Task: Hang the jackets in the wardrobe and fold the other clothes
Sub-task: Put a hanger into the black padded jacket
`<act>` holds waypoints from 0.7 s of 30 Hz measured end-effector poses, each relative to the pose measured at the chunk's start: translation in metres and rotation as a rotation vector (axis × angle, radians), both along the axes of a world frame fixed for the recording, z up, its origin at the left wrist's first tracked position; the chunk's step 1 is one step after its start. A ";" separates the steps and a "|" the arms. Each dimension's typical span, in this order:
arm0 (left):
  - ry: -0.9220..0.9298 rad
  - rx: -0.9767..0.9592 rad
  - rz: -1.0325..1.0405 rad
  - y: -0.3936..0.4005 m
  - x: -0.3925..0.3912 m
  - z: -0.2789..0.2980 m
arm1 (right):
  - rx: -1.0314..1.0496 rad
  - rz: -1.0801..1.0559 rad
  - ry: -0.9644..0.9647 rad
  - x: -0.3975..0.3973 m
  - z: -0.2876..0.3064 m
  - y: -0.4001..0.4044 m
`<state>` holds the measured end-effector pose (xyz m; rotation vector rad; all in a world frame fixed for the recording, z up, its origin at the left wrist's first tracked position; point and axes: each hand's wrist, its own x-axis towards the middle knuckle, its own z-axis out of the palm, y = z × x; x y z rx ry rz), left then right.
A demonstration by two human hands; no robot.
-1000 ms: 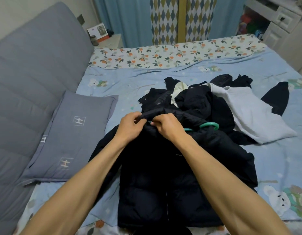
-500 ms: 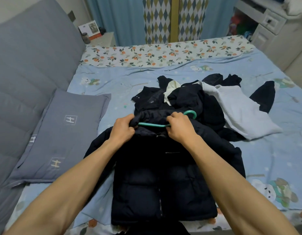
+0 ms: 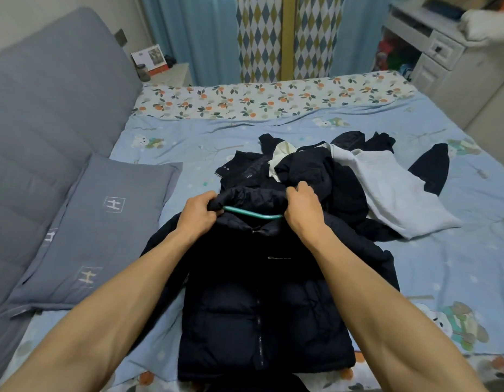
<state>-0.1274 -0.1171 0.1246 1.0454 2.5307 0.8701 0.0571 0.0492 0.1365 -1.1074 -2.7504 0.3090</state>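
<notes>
Jacket [image 3: 262, 301] of dark puffy fabric lies flat and front-up on the bed [image 3: 457, 264], zipped, its collar at the far end. A green hanger [image 3: 252, 214] shows as a bar inside the collar opening, between the two hands. The left hand [image 3: 198, 217] has its fingers curled round the left side of the collar; the right hand [image 3: 303, 212] pinches the right side of the collar with curled fingers. Just beyond the collar sits a heap of dark clothes [image 3: 301, 171] with a pale grey garment [image 3: 397, 199] spread across its right side. A grey pillow [image 3: 98, 230] lies to the left, against a padded headboard [image 3: 47, 114].
</notes>
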 end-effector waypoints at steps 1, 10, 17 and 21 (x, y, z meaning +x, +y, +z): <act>0.002 -0.011 0.005 0.001 0.000 0.000 | -0.008 0.031 0.018 -0.003 0.001 -0.002; 0.040 -0.017 0.064 0.000 0.001 -0.002 | 0.039 -0.060 -0.133 0.013 -0.003 0.009; 0.047 -0.038 0.047 0.003 -0.008 0.003 | -0.014 -0.047 0.040 0.014 0.002 0.009; 0.084 -0.050 0.049 0.009 -0.009 0.012 | -0.206 -0.009 0.190 0.004 0.021 0.002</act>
